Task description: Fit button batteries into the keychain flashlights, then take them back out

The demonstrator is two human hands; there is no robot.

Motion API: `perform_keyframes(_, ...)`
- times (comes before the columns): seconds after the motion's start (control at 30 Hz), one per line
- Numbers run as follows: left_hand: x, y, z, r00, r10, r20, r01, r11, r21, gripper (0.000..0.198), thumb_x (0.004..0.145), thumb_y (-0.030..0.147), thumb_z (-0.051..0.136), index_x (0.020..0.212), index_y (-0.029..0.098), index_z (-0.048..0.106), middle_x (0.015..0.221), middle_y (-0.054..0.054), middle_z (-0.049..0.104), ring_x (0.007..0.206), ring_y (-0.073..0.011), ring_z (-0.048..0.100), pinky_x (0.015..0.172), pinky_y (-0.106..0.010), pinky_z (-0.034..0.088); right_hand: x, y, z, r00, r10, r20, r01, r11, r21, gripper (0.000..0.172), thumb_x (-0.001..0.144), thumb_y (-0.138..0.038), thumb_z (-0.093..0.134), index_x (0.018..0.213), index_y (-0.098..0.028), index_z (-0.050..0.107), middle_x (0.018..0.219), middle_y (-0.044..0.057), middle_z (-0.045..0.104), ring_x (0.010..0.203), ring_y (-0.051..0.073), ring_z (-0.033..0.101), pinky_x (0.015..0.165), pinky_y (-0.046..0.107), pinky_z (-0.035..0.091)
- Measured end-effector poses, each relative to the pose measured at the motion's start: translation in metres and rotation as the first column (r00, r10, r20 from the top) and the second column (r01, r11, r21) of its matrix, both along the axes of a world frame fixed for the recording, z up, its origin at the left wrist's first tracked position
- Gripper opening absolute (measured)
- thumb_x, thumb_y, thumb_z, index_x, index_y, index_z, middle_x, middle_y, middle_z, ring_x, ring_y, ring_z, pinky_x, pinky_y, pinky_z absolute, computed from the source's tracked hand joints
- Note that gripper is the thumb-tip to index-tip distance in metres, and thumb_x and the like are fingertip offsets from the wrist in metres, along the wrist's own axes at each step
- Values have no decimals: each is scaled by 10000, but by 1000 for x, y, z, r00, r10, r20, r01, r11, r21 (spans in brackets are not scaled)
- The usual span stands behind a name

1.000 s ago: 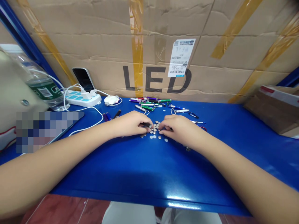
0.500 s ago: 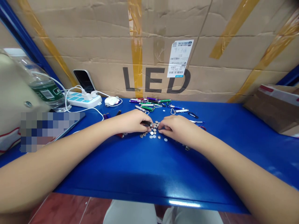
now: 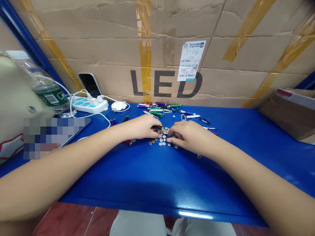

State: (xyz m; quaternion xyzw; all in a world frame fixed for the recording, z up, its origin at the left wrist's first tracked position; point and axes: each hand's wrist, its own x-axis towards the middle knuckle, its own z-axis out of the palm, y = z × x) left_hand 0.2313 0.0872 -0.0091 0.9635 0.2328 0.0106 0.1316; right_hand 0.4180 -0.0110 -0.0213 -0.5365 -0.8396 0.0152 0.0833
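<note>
The blue table (image 3: 157,183) spread before me, coloured tubes (image 3: 163,106) heaped along its back edge. Nearer that edge than the front, my left hand (image 3: 144,127) gripped a black tube (image 3: 157,127); my right hand (image 3: 187,131) curled, whether around anything I couldn't tell. Small round discs (image 3: 164,136) lay between both hands.

"LED" (image 3: 156,84) on cardbd box (image 3: 110,55), label (image 3: 191,60) txt illeg.
</note>
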Motion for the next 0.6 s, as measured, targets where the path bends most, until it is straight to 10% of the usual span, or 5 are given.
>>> perform_keyframes(0.6, 5, 0, 1, 998, 59, -6, -59, 997, 55, 243, 811, 296, 638, 995, 172, 736, 782, -15, 685, 684, -151, 576, 614, -246, 357, 7, 1, -3, 996, 73, -54, -75, 997, -29, 147, 882, -186, 613, 944, -187, 746, 873, 53, 691, 784, 166, 615, 737, 280, 432)
